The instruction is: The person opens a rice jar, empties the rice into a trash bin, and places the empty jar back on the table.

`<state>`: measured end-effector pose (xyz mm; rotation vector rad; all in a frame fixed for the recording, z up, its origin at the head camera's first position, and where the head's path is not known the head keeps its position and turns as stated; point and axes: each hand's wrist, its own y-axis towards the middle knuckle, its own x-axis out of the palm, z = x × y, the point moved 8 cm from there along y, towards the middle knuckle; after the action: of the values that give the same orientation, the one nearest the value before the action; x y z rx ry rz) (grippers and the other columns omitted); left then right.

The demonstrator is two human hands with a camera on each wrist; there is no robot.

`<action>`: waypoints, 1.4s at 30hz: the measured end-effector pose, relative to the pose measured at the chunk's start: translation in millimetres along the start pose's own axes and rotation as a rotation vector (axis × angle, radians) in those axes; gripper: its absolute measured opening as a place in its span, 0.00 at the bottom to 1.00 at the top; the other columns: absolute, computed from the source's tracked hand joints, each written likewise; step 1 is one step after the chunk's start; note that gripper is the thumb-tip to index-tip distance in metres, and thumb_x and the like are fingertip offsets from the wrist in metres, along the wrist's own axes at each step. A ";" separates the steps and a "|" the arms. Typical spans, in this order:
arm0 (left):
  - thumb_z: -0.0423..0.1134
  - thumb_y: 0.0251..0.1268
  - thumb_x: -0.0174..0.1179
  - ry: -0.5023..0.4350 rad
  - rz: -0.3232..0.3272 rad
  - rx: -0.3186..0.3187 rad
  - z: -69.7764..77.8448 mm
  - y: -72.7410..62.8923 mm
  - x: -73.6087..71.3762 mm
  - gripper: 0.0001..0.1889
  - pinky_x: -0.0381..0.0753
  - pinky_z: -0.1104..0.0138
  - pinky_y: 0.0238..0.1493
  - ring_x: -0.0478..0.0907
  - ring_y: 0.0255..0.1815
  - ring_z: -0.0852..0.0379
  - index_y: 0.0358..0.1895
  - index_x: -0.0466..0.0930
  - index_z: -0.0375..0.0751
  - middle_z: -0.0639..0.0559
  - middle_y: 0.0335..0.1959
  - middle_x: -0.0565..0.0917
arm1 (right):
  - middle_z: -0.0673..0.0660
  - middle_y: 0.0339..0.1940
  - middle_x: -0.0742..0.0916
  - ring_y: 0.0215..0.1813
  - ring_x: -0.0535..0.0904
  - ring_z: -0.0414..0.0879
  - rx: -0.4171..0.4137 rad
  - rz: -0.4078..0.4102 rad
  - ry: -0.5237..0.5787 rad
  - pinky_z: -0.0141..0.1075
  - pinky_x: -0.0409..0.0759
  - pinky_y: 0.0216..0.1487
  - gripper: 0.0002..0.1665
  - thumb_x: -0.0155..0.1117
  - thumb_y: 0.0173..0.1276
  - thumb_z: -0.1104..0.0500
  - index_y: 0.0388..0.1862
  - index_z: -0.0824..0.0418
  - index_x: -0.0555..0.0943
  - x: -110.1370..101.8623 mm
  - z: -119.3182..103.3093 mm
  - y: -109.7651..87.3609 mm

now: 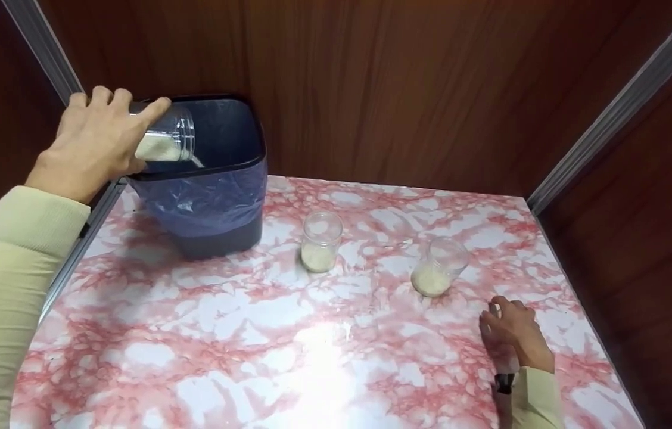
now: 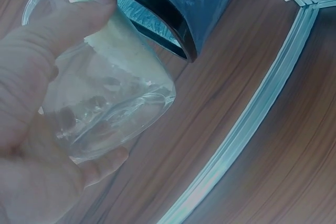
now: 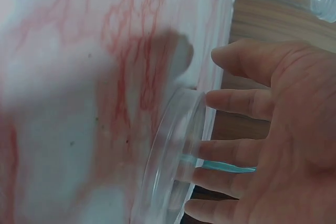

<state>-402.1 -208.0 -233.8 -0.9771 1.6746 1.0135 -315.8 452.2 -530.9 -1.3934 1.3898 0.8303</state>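
The clear, cylindrical plastic jar (image 1: pixel 174 126) was tipped nearly on its side over the opening of the dark bin (image 1: pixel 217 241) with a bluish plastic liner (image 1: pixel 205 205), pale, granular contents (image 1: pixel 157 149) inside. The person's left hand (image 1: pixel 95 137) gripped its wall; a slip on smooth plastic could have dropped it in. Pulling back while tilted could have spilled grains outside. The right hand (image 1: pixel 515 330) held nothing, fingers extended, and could have nudged the clear, round plastic lid (image 3: pixel 157 171) at its fingertips.
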 end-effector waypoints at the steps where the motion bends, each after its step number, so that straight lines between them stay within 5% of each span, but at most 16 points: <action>1: 0.42 0.49 0.74 0.003 -0.001 -0.001 -0.5 0.1 -0.2 0.51 0.68 0.33 0.45 0.63 0.50 0.21 0.75 0.51 0.49 0.20 0.52 0.68 | 0.78 0.55 0.75 0.56 0.67 0.82 0.014 -0.011 0.007 0.67 0.72 0.46 0.30 0.53 0.70 0.47 0.60 0.67 0.71 0.5 1.5 -0.1; 8: 0.39 0.49 0.72 0.024 0.003 0.000 -0.2 0.7 -0.2 0.49 0.67 0.33 0.45 0.63 0.50 0.22 0.74 0.52 0.48 0.21 0.51 0.68 | 0.76 0.56 0.75 0.55 0.68 0.78 0.102 -0.064 0.029 0.63 0.73 0.41 0.30 0.47 0.70 0.47 0.61 0.66 0.70 3.2 6.7 -0.7; 27: 0.40 0.49 0.73 0.075 -0.012 0.005 6.8 5.1 0.6 0.48 0.68 0.33 0.47 0.63 0.51 0.23 0.73 0.52 0.47 0.21 0.52 0.68 | 0.76 0.50 0.76 0.43 0.69 0.70 0.084 -0.061 0.027 0.56 0.71 0.36 0.28 0.46 0.72 0.47 0.57 0.69 0.71 2.3 5.3 3.7; 42: 0.37 0.50 0.70 0.123 -0.001 0.024 16.2 11.1 -6.9 0.47 0.68 0.33 0.49 0.64 0.52 0.23 0.74 0.53 0.48 0.22 0.55 0.68 | 0.74 0.55 0.74 0.55 0.66 0.76 0.133 -0.100 0.011 0.61 0.70 0.41 0.28 0.44 0.71 0.46 0.59 0.66 0.70 5.1 7.8 3.1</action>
<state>-405.6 -188.1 -228.9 -1.0420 1.7828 0.9472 -317.0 458.3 -538.5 -1.3544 1.3478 0.6542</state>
